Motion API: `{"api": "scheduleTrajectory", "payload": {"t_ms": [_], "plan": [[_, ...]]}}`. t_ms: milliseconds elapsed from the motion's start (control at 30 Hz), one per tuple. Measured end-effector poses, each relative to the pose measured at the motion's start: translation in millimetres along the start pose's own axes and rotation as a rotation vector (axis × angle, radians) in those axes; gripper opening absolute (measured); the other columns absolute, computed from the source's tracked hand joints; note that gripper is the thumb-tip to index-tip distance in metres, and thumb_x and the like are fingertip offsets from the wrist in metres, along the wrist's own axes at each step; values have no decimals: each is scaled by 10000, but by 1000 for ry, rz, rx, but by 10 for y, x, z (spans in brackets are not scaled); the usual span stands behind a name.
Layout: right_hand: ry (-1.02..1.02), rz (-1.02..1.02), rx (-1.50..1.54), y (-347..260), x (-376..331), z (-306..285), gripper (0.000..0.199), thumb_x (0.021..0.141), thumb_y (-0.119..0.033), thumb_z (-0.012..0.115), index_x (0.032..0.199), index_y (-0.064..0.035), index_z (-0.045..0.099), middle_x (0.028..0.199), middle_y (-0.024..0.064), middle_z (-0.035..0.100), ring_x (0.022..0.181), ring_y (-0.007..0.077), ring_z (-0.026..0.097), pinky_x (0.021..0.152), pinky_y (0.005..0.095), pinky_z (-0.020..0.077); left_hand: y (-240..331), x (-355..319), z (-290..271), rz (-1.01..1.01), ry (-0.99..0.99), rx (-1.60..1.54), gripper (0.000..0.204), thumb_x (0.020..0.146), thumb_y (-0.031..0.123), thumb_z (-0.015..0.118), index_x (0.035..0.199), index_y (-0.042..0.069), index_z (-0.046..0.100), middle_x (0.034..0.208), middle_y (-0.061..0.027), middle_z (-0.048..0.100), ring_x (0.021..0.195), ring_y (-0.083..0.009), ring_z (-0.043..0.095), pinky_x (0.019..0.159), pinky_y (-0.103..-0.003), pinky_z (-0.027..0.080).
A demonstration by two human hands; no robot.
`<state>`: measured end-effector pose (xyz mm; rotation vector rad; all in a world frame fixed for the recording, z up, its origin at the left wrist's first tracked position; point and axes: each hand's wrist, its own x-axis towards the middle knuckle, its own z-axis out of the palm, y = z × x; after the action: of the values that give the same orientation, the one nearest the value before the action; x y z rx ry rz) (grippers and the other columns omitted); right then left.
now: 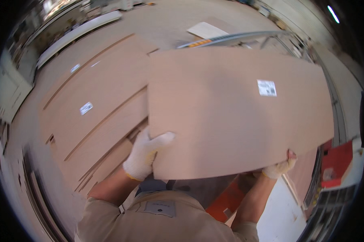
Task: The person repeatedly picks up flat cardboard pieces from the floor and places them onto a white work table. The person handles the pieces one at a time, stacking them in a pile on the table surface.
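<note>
Viewing remotely, I record the large brown panel (230, 117) held up before the torso (165, 226), right of other boards (97, 94). The left hand (143, 155) clamps its left edge, thumb on the face; the right hand (280, 166), well apart, clamps the near edge toward the right. I judge the panel stiff, fairly heavy, somewhat slippery, its corners liable to chip; hold by the edges.

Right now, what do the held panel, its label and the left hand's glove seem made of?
Panel: probably wood-based board, matt brown, from its flat face. Label: paper or film, finish unclear, white with dark print. Glove: likely knitted fabric, dull white, from its textured surface.
</note>
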<state>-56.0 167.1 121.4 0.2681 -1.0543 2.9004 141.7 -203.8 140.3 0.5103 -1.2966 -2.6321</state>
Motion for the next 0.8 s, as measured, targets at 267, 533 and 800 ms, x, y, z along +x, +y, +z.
{"api": "scheduleTrajectory", "payload": {"t_ms": [267, 533, 800], "plan": [[-113, 477, -177, 2903, 232, 2117, 177, 806, -151, 667, 973, -107, 631, 1075, 94, 669, 1075, 309, 652, 1013, 500, 551, 811, -879, -1921, 415, 943, 371, 394, 966, 215, 764, 1207, -85, 681, 1128, -95, 731, 1028, -156, 683, 931, -315, 550], [-279, 1096, 18, 5214, -815, 3326, 216, 838, 6, 700, 1013, -55, 590, 1042, 105, 604, 1017, 302, 598, 941, 497, 519, 1606, -1600, -4152, 425, 958, 220, 340, 1001, 259, 745, 1133, -54, 735, 1035, -86, 758, 843, -148, 730, 768, -297, 592], [-272, 1145, -63, 5949, -823, 3845, 148, 950, -32, 602, 1094, -18, 572, 1128, 132, 595, 1087, 312, 611, 983, 493, 515, 1903, -1321, -5180, 370, 956, 139, 375, 1019, 260, 721, 1222, -54, 731, 1154, -115, 752, 1016, -184, 729, 911, -329, 583]]}}
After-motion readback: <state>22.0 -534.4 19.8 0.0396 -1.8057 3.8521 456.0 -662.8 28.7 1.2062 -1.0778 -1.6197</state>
